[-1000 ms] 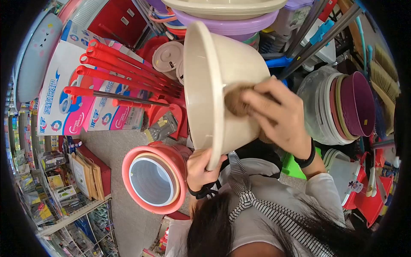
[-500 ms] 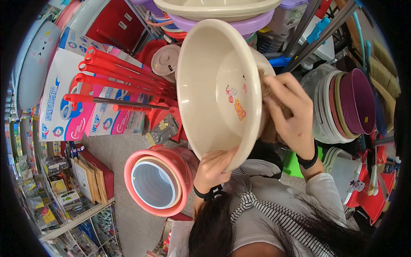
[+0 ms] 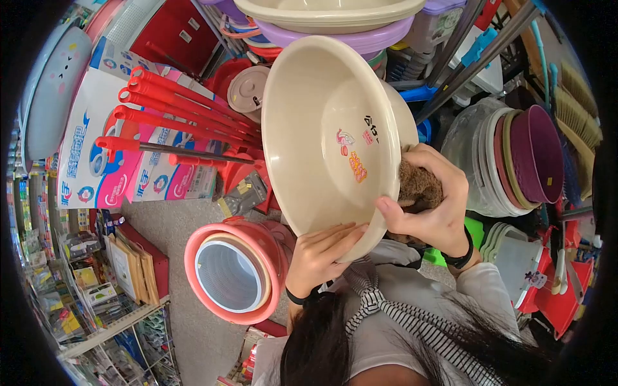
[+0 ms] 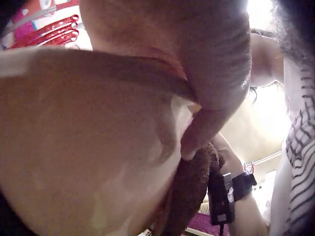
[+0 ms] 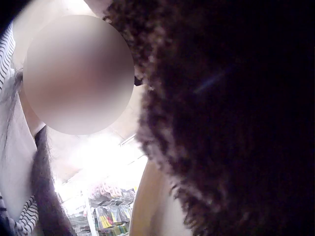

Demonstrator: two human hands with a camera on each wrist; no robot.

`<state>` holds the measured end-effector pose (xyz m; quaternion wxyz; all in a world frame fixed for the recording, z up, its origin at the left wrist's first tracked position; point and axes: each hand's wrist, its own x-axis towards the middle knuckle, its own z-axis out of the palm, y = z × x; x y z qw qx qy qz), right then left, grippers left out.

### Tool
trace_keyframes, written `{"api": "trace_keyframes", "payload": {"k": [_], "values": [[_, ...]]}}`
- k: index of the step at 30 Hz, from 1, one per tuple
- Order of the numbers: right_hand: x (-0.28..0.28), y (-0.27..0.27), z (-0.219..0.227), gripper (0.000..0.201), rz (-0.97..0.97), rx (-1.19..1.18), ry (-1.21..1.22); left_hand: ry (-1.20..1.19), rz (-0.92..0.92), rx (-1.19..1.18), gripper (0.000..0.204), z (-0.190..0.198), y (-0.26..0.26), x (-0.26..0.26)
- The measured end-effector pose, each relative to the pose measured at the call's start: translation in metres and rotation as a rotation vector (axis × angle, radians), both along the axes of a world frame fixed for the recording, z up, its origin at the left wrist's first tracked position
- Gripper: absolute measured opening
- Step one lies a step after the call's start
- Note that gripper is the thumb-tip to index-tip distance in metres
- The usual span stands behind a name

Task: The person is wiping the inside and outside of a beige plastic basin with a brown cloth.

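A cream basin [image 3: 315, 141] with printed stickers inside is tilted up in the head view, its inside turned to the camera. My left hand [image 3: 322, 257] grips its lower rim, fingers over the inner side; in the left wrist view the thumb [image 4: 197, 132] lies against the outer side. At the basin's right, my right hand [image 3: 438, 193] holds a brown fuzzy cloth [image 3: 418, 186], with the thumb at the rim. That cloth [image 5: 221, 118] fills much of the right wrist view, and part of it is hidden behind the basin.
Pink and white nested buckets [image 3: 233, 276] stand on the floor at lower left. Red-handled poles [image 3: 187, 109] lean by boxes [image 3: 84, 154]. Stacked basins [image 3: 541, 154] are at right, more basins [image 3: 335, 13] above, and a goods rack [image 3: 77, 283] at far left.
The basin has turned so its inside faces the camera more. My right hand has moved from the basin's outer side to its right rim, with the cloth.
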<state>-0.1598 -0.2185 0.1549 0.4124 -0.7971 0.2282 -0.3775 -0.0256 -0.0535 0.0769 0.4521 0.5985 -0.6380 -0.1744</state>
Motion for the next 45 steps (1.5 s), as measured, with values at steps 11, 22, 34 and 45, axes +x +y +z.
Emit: {"api": "trace_keyframes", "payload": {"k": [11, 22, 34, 45], "values": [[0.003, 0.035, -0.018, 0.037, -0.047, -0.392, -0.134, 0.392, -0.070, 0.058, 0.116, 0.013, 0.012, -0.001], [0.010, 0.059, -0.054, 0.031, 0.248, -0.657, -0.202, 0.801, 0.626, -0.276, 0.087, 0.039, 0.001, -0.023], [0.010, 0.024, -0.031, 0.037, 0.271, -0.505, -0.088, 0.669, 0.469, -0.250, 0.063, 0.026, 0.024, -0.017], [0.031, 0.038, -0.010, 0.040, 0.153, -0.790, 0.009, 0.838, 0.339, -0.229, 0.062, 0.033, 0.015, -0.016]]}}
